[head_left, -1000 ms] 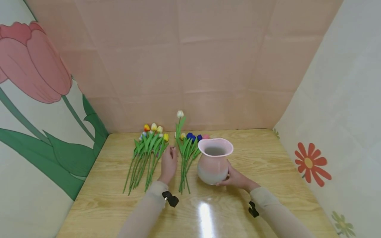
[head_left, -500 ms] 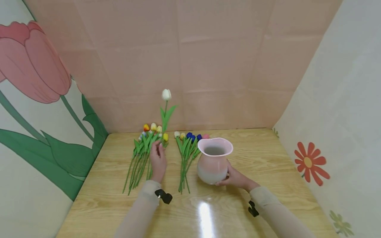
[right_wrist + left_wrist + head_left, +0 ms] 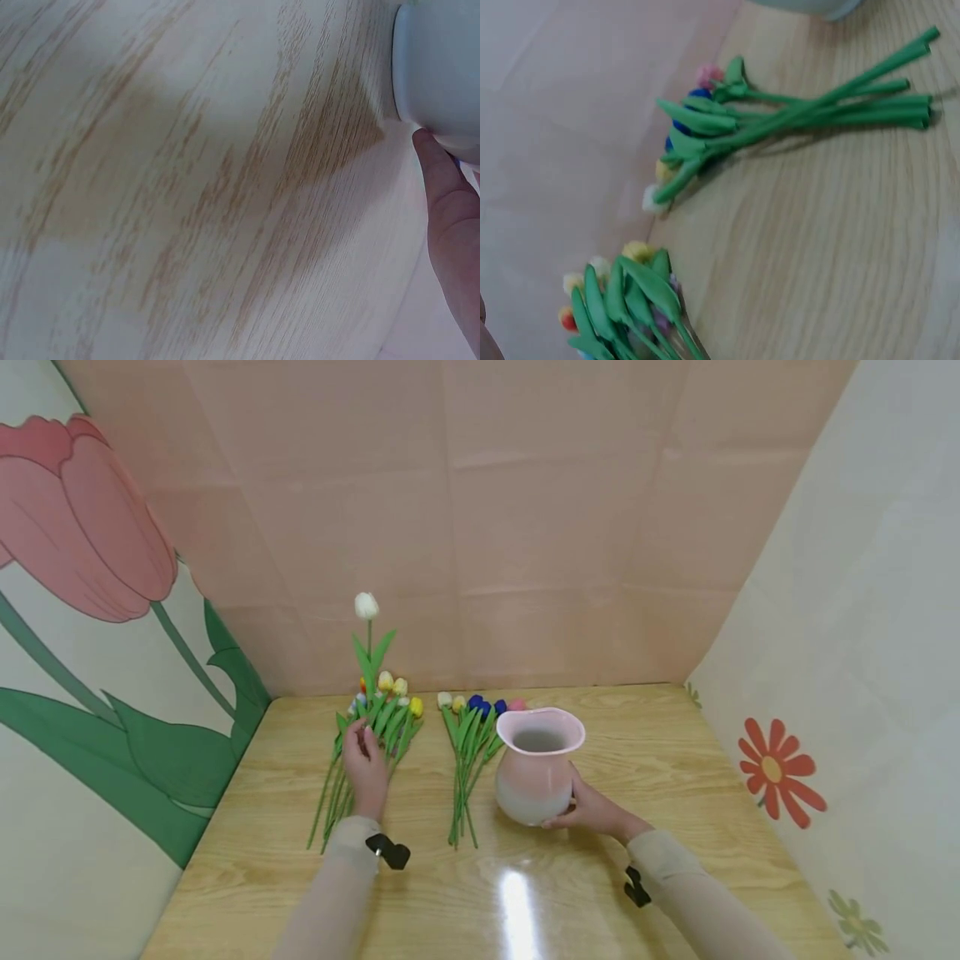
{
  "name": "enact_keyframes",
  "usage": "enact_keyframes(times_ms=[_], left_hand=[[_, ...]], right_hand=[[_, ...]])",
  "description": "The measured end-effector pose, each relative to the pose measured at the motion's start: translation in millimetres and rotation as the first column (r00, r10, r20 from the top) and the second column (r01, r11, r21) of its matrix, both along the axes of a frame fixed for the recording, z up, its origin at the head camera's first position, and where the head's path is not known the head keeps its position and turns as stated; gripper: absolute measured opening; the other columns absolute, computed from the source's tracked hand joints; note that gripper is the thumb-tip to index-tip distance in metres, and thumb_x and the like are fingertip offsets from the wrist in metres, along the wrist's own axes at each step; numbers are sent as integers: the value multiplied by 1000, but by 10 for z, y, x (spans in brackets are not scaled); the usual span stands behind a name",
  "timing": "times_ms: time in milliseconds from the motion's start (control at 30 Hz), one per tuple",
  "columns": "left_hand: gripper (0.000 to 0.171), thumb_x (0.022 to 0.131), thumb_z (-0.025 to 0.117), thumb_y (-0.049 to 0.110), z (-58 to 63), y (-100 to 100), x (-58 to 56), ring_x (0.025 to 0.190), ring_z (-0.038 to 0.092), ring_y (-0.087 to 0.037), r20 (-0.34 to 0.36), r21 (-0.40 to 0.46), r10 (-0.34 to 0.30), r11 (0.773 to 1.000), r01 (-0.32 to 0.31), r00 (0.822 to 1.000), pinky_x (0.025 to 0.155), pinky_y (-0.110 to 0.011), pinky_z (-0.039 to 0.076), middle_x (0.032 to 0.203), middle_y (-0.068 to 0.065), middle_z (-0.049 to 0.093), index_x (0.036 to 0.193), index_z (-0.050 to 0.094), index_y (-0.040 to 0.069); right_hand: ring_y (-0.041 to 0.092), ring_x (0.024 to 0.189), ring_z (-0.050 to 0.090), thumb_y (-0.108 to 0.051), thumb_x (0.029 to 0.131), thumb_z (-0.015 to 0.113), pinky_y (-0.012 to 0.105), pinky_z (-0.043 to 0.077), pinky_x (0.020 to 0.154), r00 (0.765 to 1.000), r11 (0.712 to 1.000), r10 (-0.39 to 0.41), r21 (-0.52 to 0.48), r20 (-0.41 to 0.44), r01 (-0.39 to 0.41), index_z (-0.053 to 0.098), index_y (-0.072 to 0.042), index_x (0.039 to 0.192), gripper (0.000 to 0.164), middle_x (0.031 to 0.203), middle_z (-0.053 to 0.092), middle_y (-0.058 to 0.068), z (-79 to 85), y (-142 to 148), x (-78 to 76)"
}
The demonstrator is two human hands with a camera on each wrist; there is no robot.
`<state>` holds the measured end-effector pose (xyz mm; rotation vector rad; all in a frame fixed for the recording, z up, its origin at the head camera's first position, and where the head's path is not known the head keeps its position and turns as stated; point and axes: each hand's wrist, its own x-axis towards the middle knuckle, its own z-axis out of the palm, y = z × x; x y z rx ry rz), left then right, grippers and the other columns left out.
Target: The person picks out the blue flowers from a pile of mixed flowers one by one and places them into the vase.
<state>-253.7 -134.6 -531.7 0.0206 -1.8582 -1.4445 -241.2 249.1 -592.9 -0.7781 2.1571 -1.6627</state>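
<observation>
My left hand [image 3: 365,772] pinches a white artificial tulip [image 3: 367,606] by its stem. The tulip stands upright, its bloom high above the left bunch of tulips [image 3: 390,718]. Most of its stem is hidden by my hand. My right hand [image 3: 600,812] grips the pink-and-white vase [image 3: 534,781] low on its right side, thumb toward the front. The vase stands upright with its wide mouth up. In the right wrist view my thumb [image 3: 450,202] touches the pale lower wall of the vase [image 3: 442,71]; the other fingers are mostly hidden.
Between my left hand and the vase lies a second bunch of tulips [image 3: 468,760], with white, yellow, blue and pink blooms. The wooden table [image 3: 637,735] ends at a pink cloth backdrop [image 3: 555,527]. Flower-printed panels [image 3: 825,652] stand on both sides.
My left hand has lifted the white tulip from beside the right bunch and carried it left, over the left bunch. My right hand and the vase have stayed in place.
</observation>
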Motion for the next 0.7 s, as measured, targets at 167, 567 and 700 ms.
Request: enact_keyframes(times_ms=[167,567,700], left_hand=[[30,99,40,24,-108,-120,43,77,48,-19,90,3,28,1000,-29,996,63,-21,38,94,-14,53,117,52,3],[25,99,42,21,-428,-424,62,83,53,-20,305,-71,184,983,-171,934,67,-35,43,102,-11,56,118,53,9],[24,98,45,20,-508,-510,48,84,53,-22,347,-161,266,962,-222,899,69,-37,44,99,-11,56,114,56,6]], right_hand=[[28,128,33,-14,66,84,58,27,100,1000,1000,-11,16,8,11,7,-31,144,111,142,29,3,-115,27,-59],[27,128,34,-17,67,83,56,28,100,1000,999,-9,37,12,9,8,-31,144,109,142,30,2,-112,30,-60],[26,129,33,-18,67,84,56,26,101,1000,999,-17,48,26,16,7,-32,144,109,142,30,0,-113,31,-60]])
